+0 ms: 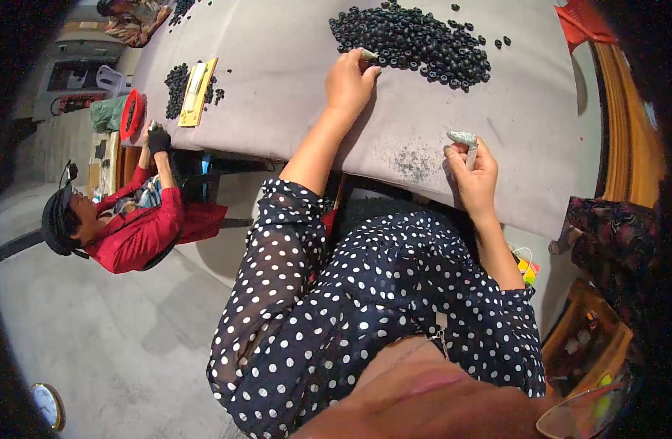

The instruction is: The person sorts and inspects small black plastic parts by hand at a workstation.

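Observation:
A wide pile of small black ring-shaped pieces [416,44] lies on the grey cloth-covered table [277,95]. At its near left edge is my left hand [350,82], thumb and forefinger closed together beside the pieces. A pale wrapping covers that forefinger's tip; whatever is pinched there is too small to make out. Nearer the table's front edge and to the right, my right hand [476,175] is raised with curled fingers. Its forefinger has a greyish-white wrapping, and a grey strip shows between the fingers. What it grips, if anything, is unclear. Dark specks [415,162] are scattered left of it.
At the left, a person in red [142,227] works at the same table, wearing a dark glove. Near them are a red tray [132,113], a yellow board [197,94] and a smaller black pile [176,89]. Red cloth [586,22] hangs at the far right.

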Tool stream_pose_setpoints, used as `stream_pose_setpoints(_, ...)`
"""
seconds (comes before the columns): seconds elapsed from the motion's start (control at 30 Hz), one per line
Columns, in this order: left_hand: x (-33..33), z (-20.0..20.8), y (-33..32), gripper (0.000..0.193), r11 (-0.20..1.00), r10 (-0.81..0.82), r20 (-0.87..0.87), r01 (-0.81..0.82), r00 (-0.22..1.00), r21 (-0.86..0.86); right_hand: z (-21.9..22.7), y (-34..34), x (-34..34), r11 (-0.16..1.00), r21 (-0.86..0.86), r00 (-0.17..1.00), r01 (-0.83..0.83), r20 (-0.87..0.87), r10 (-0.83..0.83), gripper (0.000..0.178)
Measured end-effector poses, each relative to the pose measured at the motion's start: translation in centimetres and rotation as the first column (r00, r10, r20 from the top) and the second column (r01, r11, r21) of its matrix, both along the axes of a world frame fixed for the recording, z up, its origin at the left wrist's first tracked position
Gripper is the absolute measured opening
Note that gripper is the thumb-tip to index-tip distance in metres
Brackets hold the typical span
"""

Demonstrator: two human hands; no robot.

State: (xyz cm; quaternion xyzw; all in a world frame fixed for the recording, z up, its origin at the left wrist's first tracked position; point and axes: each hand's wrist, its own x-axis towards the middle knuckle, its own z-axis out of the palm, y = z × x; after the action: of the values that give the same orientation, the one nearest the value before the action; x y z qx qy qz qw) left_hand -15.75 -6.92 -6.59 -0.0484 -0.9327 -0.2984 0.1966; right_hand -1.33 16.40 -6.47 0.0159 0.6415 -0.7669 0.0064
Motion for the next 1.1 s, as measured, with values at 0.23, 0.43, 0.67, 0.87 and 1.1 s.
stream_pose_setpoints(0.23,-0.6,0.3,0.4,0.025,0.997,0.01,0.018,-0.009,1.0,-0.075,0.0,0.0,0.2,0.999,0.035,1.0,-0.011,0.006,0.011,0.009)
stream_pose_setpoints(0.43,-1.1,3.9,-3.3,0.027,0.484,-0.185,0.057,0.041,0.981,0.874,-0.1,0.1,0.0,0.998,0.058,1.0,-0.023,0.021,0.022,0.012)
stream_pose_setpoints(0.67,6.7,4.7,-0.2,0.022,0.065,-0.69,0.248,-0.284,0.68,0.957,1.0,0.9,-0.7,0.993,-0.023,0.974,-0.119,0.19,0.121,0.027)
stream_pose_setpoints(0.87,11.9,2.6,3.3,0.023,-0.148,-0.749,0.173,-0.416,0.639,0.897,3.0,0.0,0.3,0.956,-0.158,0.952,-0.246,0.148,0.269,0.032)
stream_pose_setpoints(1.1,13.7,1.8,3.4,0.019,-0.104,-0.695,0.271,-0.466,0.666,0.879,2.4,-0.3,1.1,0.918,-0.197,0.913,-0.344,0.156,0.376,0.027)
